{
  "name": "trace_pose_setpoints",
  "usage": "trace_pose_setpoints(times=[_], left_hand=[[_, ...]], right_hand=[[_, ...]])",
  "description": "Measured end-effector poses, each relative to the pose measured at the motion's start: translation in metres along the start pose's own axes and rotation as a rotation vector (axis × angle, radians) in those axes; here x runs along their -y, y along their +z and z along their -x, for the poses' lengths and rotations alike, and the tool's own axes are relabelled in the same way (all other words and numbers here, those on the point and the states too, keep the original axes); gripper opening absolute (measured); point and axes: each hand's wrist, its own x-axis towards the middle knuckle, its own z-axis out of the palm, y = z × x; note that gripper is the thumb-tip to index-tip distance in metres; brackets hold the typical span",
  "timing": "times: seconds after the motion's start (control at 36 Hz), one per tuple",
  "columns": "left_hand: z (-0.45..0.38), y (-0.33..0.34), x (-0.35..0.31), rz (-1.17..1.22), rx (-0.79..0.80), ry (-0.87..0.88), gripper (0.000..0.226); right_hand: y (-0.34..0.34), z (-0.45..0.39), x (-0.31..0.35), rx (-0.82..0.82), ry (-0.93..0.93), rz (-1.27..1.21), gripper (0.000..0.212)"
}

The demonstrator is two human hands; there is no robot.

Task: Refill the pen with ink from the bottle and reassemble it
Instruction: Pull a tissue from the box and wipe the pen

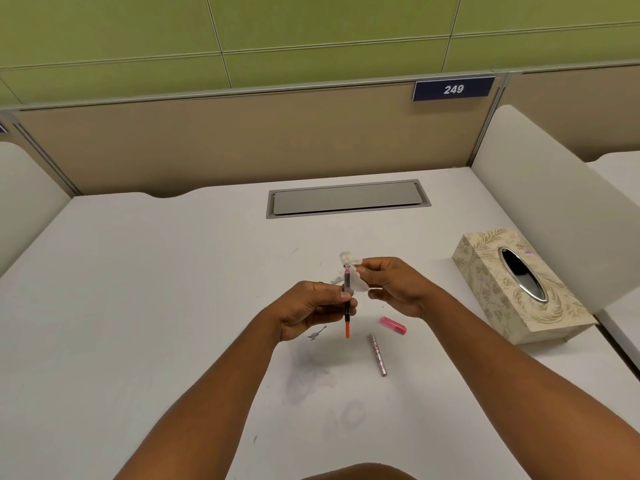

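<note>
left hand: fingers closed around the pen's inner section, upright, mid-shaft.
right hand: pinching a crumpled tissue at the pen's upper tip.
handling: light, thin, likely slippery with ink; grip mid-shaft.
barrel: lying below the fingers.

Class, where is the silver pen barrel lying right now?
The silver pen barrel lies on the white desk, below the right hand, just nearer than the pink cap.

Head view, facing down (close) at desk.
</note>
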Motion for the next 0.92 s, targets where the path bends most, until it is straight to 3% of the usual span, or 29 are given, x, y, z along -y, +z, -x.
trace_pose_setpoints(times=[0.14,0.5,0.61,0.81,0.92], left_hand=[[0.001,0.001,-0.001,-0.005,-0.009,0.004,0.014],[0.004,0.0,0.003,-0.003,0.021,-0.026,0.012],[0.003,0.001,0.002,0.007,0.039,-0.036,0.013],[0.005,0.007,0.004,0.035,0.072,-0.029,0.015],[0.004,0.009,0.008,0.038,0.086,-0.05,0.014]], right_hand=[[0.008,0.003,0.001,0.1,0.007,-0.129,0.021],[0.012,0.0,-0.004,0.003,-0.064,0.011,0.012],[0.013,0.0,-0.006,-0.07,-0.053,-0.047,0.016],[0.013,0.004,-0.014,0.016,0.029,-0.246,0.021],[0.015,0.003,-0.017,-0.011,0.028,-0.234,0.025]])
